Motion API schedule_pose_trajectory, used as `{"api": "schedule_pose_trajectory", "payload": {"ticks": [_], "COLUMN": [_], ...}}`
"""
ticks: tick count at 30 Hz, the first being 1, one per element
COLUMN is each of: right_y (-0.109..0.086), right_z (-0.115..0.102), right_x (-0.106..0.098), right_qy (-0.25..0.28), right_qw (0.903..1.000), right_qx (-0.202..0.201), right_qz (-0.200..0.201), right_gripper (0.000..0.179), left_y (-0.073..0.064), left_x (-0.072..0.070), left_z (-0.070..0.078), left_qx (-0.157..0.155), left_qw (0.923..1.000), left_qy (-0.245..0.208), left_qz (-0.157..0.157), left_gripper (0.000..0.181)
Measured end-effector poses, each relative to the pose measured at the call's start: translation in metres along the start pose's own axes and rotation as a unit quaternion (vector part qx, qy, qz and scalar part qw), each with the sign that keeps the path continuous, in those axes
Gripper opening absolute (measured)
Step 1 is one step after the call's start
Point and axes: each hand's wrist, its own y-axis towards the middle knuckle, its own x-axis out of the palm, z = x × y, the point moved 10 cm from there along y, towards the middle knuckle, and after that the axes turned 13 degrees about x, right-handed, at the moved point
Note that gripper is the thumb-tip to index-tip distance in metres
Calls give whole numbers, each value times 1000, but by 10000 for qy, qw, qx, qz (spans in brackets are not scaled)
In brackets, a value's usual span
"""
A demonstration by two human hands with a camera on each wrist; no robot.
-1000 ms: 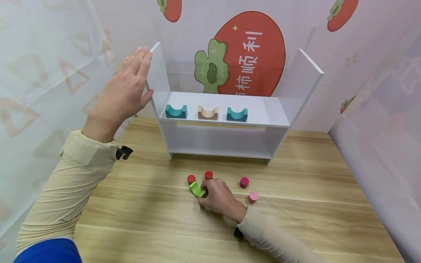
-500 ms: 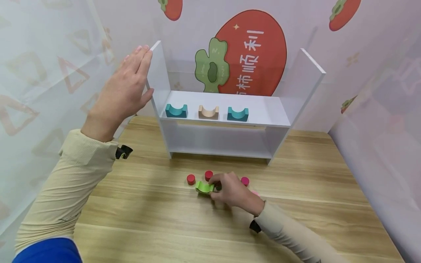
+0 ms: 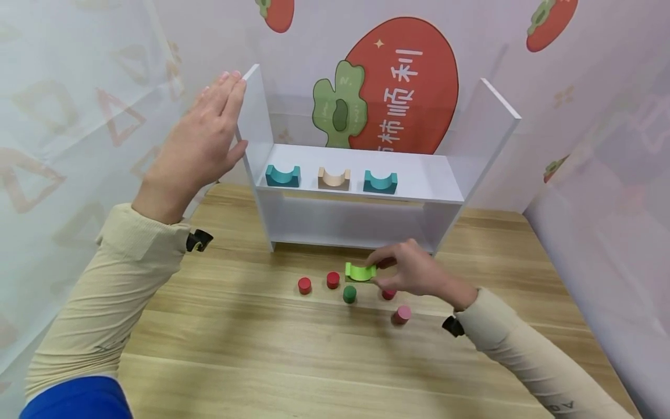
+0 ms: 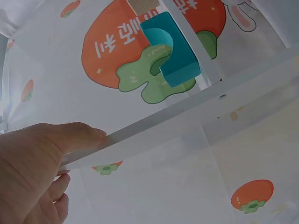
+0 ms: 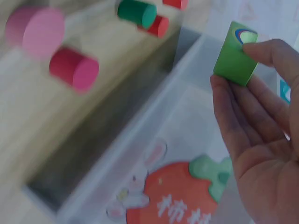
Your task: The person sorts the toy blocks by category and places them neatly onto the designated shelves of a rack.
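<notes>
Green block [image 3: 360, 273]: before shelf [image 3: 421, 177]; likely light, stiff; best pinched by ends.
Right hand [image 3: 410, 270]: pinching it.
Left hand [image 3: 201, 134]: straight-fingered against shelf.

Beige sleeves [image 3: 94, 302]; blue left upper sleeve [image 3: 77, 400]; black wrist pieces [image 3: 199, 240].

From above, the head camera looks forward and down on the table [image 3: 235, 361], wide enough for the left hand [image 3: 196, 137], right hand [image 3: 416, 270] and white shelf [image 3: 424, 169]. Each wrist camera (both views strongly tilted) sits close to its own hand, looking past it to the shelf; all three share the printed backdrop [image 3: 408, 87].
</notes>
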Motion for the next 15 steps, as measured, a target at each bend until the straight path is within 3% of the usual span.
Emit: {"api": "schedule_pose_trajectory", "payload": {"ticks": [10,15], "right_y": [-15,-18], "right_z": [11,11], "right_x": [-57,-87], "right_qy": [357,151], "right_qw": [9993,9998], "right_qx": [-8,119], "right_qz": [-107,24], "right_gripper": [25,26], "left_y": [0,1], "left_x": [2,2], "left_z": [1,0], "left_qx": [-43,-65], "left_qw": [9999,9999], "left_qy": [-2,40], "left_qz": [-97,-134], "left_gripper": [91,91]}}
